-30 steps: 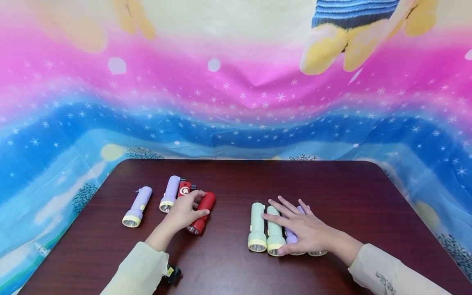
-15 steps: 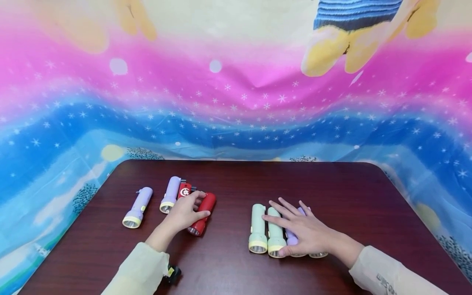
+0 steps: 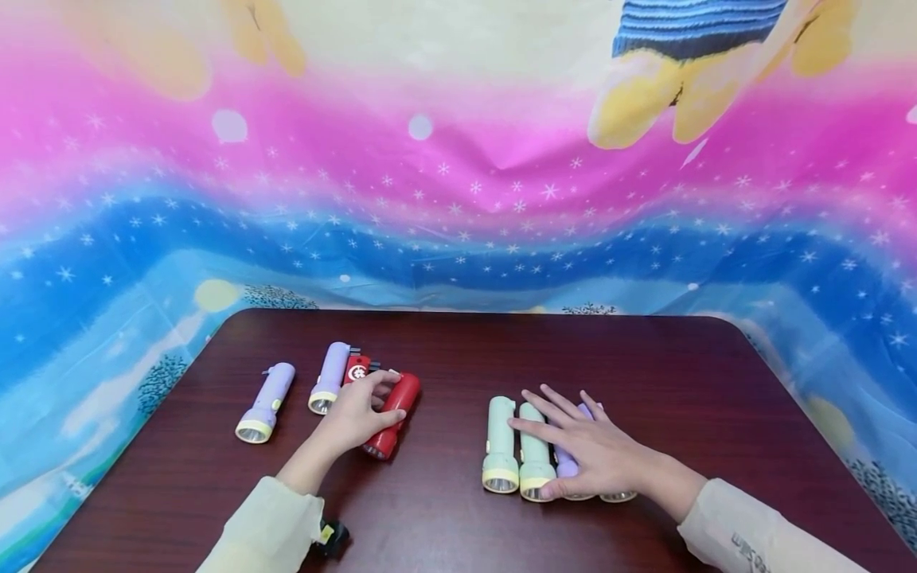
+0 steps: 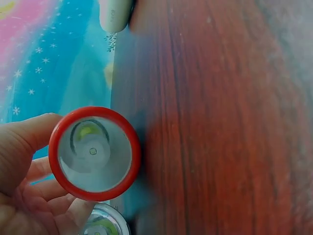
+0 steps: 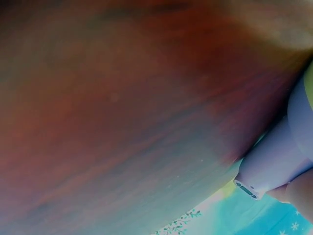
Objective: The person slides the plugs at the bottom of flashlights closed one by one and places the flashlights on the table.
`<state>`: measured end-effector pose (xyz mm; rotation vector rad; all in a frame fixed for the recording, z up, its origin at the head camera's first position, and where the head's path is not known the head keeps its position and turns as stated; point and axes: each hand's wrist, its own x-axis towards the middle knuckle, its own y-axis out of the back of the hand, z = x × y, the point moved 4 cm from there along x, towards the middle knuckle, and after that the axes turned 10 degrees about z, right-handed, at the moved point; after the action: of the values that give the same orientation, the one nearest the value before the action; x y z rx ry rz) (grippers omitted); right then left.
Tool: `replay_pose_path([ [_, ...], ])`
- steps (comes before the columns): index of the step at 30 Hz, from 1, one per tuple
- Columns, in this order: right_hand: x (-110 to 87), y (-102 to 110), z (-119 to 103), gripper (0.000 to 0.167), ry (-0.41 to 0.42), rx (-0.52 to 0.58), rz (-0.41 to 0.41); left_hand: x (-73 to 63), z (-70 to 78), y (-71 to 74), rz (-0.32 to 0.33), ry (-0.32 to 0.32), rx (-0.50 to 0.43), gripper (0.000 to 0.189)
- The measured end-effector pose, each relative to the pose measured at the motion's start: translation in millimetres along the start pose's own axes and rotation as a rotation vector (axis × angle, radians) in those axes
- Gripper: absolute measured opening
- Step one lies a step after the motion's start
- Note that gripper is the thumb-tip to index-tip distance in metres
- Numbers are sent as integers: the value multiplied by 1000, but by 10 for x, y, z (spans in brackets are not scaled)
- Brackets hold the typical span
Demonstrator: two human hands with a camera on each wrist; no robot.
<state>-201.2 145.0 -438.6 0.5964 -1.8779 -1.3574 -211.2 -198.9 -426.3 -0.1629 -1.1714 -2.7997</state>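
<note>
On the tabletop (image 3: 444,521), left hand (image 3: 354,414) grips, right hand (image 3: 598,447) spreads

At the far left, a purple flashlight (image 3: 267,402) lies with its lens end toward the person. Next come a second purple flashlight (image 3: 332,374) and, just beside it, a red item (image 3: 357,369) with a white emblem, partly hidden by the left hand. That hand's grip is closed on a red flashlight (image 3: 403,395), which sits between thumb and fingers, its lens end jutting past them toward the person. Farther right, a row runs side by side: a green flashlight (image 3: 500,438), a second green flashlight (image 3: 535,450), a third, purple flashlight (image 3: 566,460) and a mostly covered fourth flashlight (image 3: 618,496). Over these the right grip is splayed wide, fingers straight, curled round nothing.
</note>
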Motion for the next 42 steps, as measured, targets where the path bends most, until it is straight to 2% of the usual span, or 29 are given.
replay_pose_path([
  [10,-9,7,-9,87,-8,17,-5,-76,68,32,24,-14,-63,56],
  [16,-20,10,-9,88,-18,41,-9,-120,112,73,66,-50,-98,57],
  [24,-15,16,-21,89,-25,57,-11,-164,160,94,99,-46,-144,62],
  [34,-3,31,-30,89,-36,75,-18,-204,240,114,102,-35,-195,64],
  [42,27,60,-25,93,-51,87,-31,-222,303,109,110,-41,-270,62],
])
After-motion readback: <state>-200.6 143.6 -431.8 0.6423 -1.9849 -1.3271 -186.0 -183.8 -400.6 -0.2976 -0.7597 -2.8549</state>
